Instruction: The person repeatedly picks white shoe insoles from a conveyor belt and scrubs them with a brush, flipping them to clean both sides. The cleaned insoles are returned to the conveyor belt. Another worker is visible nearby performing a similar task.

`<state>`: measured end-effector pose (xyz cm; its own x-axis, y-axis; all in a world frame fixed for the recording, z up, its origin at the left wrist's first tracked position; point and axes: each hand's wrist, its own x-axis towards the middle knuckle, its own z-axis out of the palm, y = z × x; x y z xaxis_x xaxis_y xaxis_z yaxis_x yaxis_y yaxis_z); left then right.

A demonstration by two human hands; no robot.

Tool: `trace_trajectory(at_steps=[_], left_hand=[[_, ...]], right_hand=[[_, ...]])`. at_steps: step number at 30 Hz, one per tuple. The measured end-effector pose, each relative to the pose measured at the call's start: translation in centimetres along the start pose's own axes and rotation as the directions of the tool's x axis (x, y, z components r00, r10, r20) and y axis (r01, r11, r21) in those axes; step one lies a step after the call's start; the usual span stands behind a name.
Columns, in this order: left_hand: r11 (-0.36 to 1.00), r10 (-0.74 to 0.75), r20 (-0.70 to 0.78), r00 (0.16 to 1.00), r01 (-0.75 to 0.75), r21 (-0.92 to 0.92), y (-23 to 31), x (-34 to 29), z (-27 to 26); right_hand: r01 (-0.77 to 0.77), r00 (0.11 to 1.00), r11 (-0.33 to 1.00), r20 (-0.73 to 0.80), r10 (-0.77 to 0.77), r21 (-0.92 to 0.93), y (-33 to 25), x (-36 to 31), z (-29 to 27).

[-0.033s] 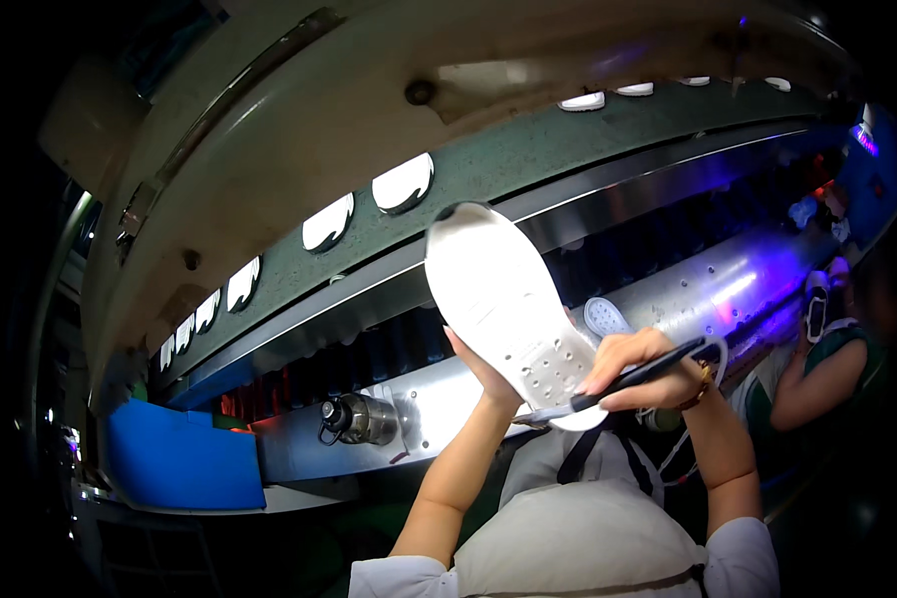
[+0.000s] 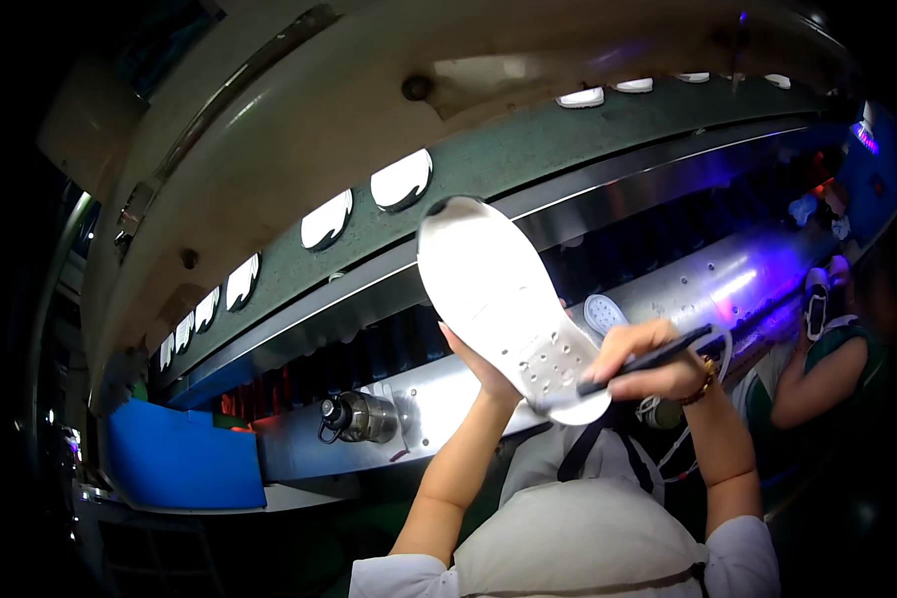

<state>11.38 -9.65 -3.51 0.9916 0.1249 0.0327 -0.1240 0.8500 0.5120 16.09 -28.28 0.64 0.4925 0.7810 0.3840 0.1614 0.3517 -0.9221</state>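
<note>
A white shoe sole stands tilted in front of me, its toe end up and away and its heel, dotted with small holes, near my body. From the left and underneath, my left hand is closed around it; most of those fingers are hidden behind the sole. My right hand grips a slim black-handled brush, its greyish, blurred front end lying across the heel. A pale cord or tube curves by the handle's rear end.
Several white soles lie on the green conveyor belt under a hood. On the metal shelf are a dark bottle and another pale sole. A blue panel stands left; a co-worker's arm holds a shoe part at right.
The sole has shifted slightly left and up. My right hand and the brush have moved a little up, with the brush's front end farther right along the heel.
</note>
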Motion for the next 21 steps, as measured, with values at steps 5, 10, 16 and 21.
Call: trace_trajectory(at_steps=[5, 10, 16, 21], left_hand=[[0.996, 0.092, 0.216, 0.972, -0.085, -0.041, 1.1, 1.1, 0.0], [0.989, 0.139, 0.175, 0.975, -0.128, -0.075, 1.9, 1.6, 0.4], [0.986, 0.165, 0.224, 0.961, -0.156, -0.056, 2.8, 1.8, 1.0], [0.999, 0.035, 0.139, 0.99, -0.033, -0.011, 2.2, 0.6, 2.3]], right_hand=[[0.013, 1.0, 0.979, 0.021, -0.009, -0.201, -0.3, 0.0, 0.4], [-0.05, 0.984, 0.999, -0.169, 0.05, 0.002, 0.7, -0.4, -0.3], [-0.007, 0.991, 0.989, -0.129, 0.026, 0.15, 1.9, -1.1, -0.9], [-0.009, 0.968, 0.987, -0.247, 0.048, 0.158, 1.5, -0.9, 0.7]])
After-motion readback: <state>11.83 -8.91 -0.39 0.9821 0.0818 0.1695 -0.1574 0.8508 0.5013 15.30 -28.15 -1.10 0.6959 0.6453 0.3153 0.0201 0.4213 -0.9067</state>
